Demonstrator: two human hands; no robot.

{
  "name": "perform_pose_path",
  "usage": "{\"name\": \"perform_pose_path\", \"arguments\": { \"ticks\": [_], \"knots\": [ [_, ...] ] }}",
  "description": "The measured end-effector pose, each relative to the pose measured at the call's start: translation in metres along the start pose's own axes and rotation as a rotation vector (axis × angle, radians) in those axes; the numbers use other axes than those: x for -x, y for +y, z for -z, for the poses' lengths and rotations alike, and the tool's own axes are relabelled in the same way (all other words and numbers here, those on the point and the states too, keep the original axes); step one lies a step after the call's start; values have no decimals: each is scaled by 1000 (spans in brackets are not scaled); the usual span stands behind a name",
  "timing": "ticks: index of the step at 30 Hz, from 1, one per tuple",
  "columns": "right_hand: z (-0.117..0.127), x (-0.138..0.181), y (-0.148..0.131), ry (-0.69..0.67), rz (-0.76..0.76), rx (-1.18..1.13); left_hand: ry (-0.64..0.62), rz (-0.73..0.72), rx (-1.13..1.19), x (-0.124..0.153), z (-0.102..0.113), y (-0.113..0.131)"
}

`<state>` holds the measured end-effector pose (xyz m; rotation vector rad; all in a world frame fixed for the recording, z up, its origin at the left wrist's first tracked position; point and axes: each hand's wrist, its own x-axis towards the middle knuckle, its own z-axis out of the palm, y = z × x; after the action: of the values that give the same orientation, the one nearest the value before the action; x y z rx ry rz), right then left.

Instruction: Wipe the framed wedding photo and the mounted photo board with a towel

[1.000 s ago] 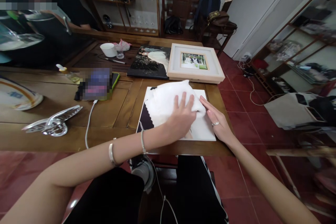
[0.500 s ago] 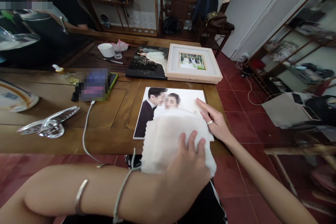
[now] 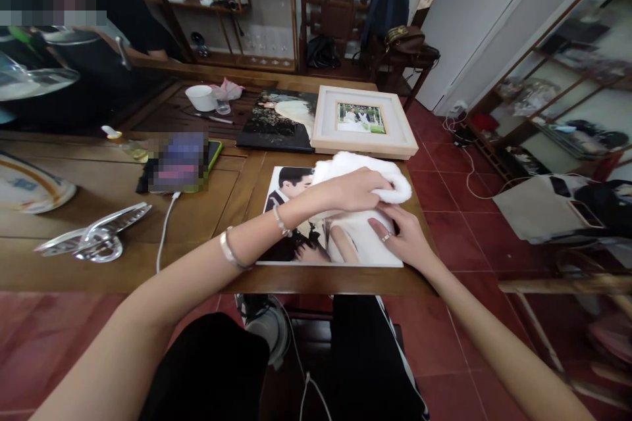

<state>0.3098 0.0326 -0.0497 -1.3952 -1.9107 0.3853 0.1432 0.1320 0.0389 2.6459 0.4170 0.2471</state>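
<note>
A photo panel (image 3: 369, 247) lies flat on the wooden table near its front edge, showing a couple in dark and white clothes. My left hand (image 3: 363, 188) reaches across it, fingers curled into a folded white cloth (image 3: 353, 163) pressed against the panel's upper right part. At the panel's right edge rests my right hand (image 3: 405, 233), wearing a ring. Its thumb and index finger are spread over the surface, and the fingertips near the cloth are partly hidden. The cloth and left forearm cover much of the picture.
Behind the panel lie a pale framed photo (image 3: 363, 141) and a dark photo panel (image 3: 276, 122). Leftward are a charging phone (image 3: 180, 161), a silver hair clip (image 3: 96, 237), a dropper bottle (image 3: 131, 145) and a white cup (image 3: 200, 99). A person (image 3: 133, 13) is at the far left.
My left hand has carried the white cloth away from me, from the panel's front edge to its upper right. The panel's lower part now shows. My right hand has drawn slightly back along the edge.
</note>
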Motion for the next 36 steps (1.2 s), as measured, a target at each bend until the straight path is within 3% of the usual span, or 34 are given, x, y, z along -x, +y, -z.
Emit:
{"name": "perform_pose_path", "arguments": {
  "ticks": [2, 7, 16, 21, 25, 28, 31, 36],
  "knots": [
    [0, 0, 0, -2, -8, 0, -7, -30, 63, -8, -4, -7],
    [0, -1, 1, -15, 9, -26, 3, 112, -41, 1, -5, -14],
    [3, -2, -4, -36, 17, -55, -21, 319, -231, 60, -13, -3],
    [3, -2, -7, -38, 5, -38, 1, 495, -346, 100, -12, -13],
    [2, -3, -7, -34, 17, -35, 102, 488, -408, 116, -20, -30],
    [2, -3, -6, -31, 19, -35, 84, 466, -417, 121, -20, -35],
    [2, -3, -6, -33, 16, -33, -23, 423, -443, 130, -18, -19],
    [1, -2, -5, -35, 17, -31, -229, 408, -484, 162, -35, 48]
  ]
}}
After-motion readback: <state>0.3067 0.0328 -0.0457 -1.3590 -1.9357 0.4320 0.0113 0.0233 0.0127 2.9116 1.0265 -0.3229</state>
